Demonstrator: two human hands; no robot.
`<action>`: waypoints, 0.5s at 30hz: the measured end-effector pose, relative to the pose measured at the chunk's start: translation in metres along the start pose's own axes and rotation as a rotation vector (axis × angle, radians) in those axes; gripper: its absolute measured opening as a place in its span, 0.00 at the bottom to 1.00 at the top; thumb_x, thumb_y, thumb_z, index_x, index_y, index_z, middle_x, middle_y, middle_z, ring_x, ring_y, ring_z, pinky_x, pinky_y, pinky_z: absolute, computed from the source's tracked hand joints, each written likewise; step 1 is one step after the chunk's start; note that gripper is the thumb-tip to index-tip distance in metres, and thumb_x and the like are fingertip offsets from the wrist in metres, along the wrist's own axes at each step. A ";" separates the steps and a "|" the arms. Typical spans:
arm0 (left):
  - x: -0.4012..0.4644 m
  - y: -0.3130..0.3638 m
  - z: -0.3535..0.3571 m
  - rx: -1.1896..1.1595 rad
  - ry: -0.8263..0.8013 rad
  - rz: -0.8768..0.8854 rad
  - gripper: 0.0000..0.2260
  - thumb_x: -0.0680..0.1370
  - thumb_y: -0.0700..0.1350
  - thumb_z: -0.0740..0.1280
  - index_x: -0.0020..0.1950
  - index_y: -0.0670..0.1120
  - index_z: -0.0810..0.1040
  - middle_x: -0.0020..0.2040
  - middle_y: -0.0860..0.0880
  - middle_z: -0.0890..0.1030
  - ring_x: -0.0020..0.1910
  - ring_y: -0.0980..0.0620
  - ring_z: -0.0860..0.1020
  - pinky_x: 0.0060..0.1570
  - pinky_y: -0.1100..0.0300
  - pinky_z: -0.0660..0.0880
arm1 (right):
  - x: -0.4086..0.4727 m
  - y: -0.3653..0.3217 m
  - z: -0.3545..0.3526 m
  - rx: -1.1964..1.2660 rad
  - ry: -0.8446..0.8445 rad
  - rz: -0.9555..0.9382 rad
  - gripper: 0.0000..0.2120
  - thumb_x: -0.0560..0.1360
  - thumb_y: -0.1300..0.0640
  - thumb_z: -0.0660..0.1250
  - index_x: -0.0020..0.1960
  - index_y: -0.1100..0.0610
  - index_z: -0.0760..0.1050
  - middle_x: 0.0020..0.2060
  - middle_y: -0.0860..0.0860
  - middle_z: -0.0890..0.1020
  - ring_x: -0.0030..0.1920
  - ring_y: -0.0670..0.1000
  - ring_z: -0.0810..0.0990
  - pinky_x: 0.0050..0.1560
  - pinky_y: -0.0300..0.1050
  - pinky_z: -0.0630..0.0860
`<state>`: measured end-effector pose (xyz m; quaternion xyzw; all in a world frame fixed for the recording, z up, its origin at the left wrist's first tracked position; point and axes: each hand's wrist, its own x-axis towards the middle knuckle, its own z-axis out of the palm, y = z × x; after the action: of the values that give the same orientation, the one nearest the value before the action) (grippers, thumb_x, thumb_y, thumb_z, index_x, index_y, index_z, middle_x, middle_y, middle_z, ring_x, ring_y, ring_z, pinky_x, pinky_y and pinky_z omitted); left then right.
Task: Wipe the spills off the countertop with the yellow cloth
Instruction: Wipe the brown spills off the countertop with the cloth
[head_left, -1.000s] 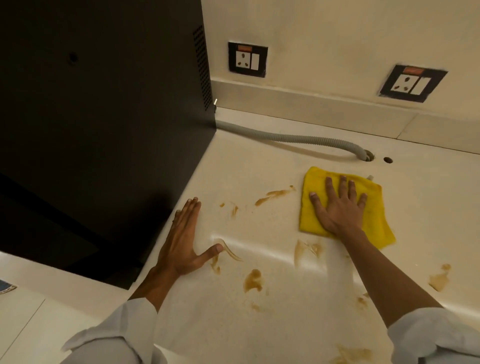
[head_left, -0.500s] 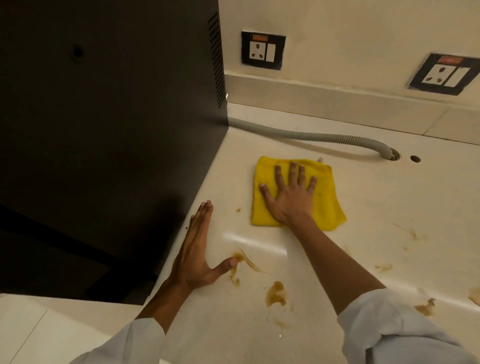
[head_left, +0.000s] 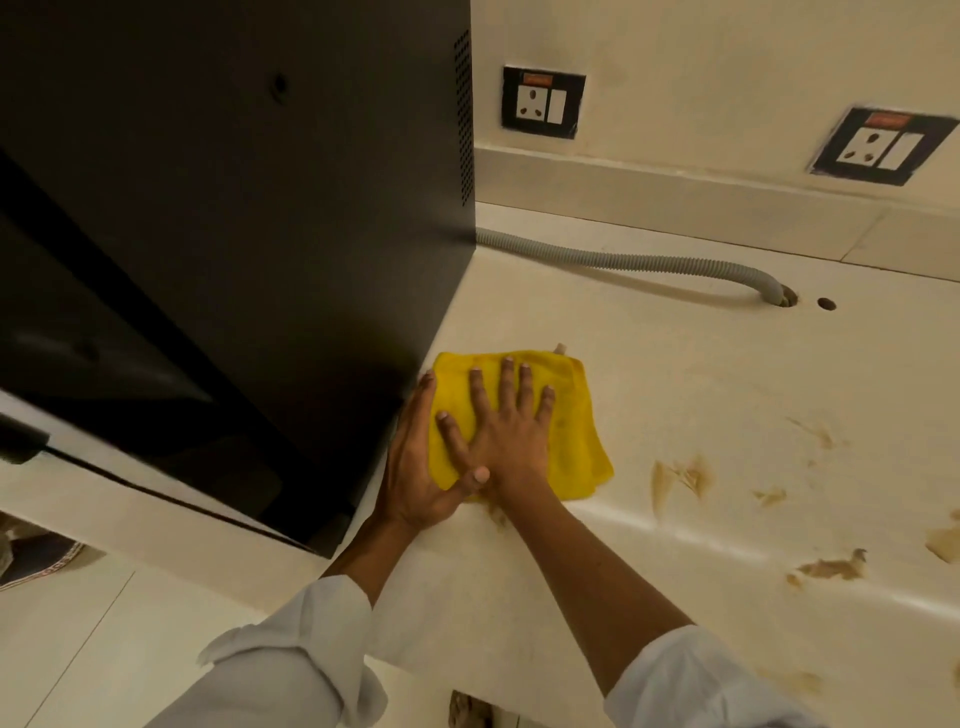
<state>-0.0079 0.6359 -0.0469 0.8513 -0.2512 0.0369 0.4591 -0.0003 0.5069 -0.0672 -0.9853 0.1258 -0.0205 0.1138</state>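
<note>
The yellow cloth (head_left: 576, 447) lies flat on the cream countertop (head_left: 675, 374), next to the foot of a black appliance. My right hand (head_left: 506, 431) presses on it with fingers spread wide. My left hand (head_left: 415, 467) rests flat on the counter at the cloth's left edge, its thumb touching the cloth's near corner and my right wrist. Brown spills (head_left: 680, 478) streak the counter to the right of the cloth, with more brown spills (head_left: 831, 569) near the front edge.
A tall black appliance (head_left: 234, 234) fills the left side, right against my left hand. A grey corrugated hose (head_left: 623, 260) runs from behind it into a hole in the counter. Two wall sockets (head_left: 543, 102) sit above the backsplash.
My right hand has slid the cloth leftward across the counter, over the spills there, until it meets my left hand by the appliance. The left hand has stayed put.
</note>
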 end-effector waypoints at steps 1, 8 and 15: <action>-0.001 0.000 -0.001 -0.008 -0.009 -0.006 0.49 0.69 0.73 0.59 0.77 0.40 0.52 0.78 0.43 0.57 0.78 0.49 0.56 0.75 0.56 0.58 | -0.010 -0.001 0.000 -0.002 0.012 -0.001 0.38 0.74 0.27 0.41 0.78 0.46 0.49 0.79 0.57 0.48 0.78 0.60 0.41 0.74 0.67 0.39; -0.006 -0.003 -0.006 0.030 -0.115 -0.076 0.47 0.70 0.74 0.55 0.78 0.43 0.52 0.79 0.46 0.56 0.78 0.49 0.54 0.75 0.41 0.57 | -0.081 0.023 -0.013 0.036 0.022 0.098 0.38 0.74 0.26 0.38 0.78 0.45 0.47 0.79 0.54 0.47 0.78 0.59 0.40 0.75 0.66 0.37; -0.006 -0.003 0.000 0.221 -0.247 -0.044 0.50 0.68 0.77 0.50 0.78 0.45 0.48 0.80 0.47 0.50 0.79 0.49 0.48 0.77 0.43 0.50 | -0.109 0.089 -0.025 -0.008 0.095 0.290 0.37 0.74 0.28 0.43 0.78 0.45 0.51 0.79 0.55 0.51 0.79 0.58 0.45 0.74 0.67 0.42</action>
<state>-0.0114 0.6396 -0.0502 0.9000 -0.2815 -0.0506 0.3288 -0.1289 0.4453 -0.0646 -0.9551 0.2722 -0.0500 0.1057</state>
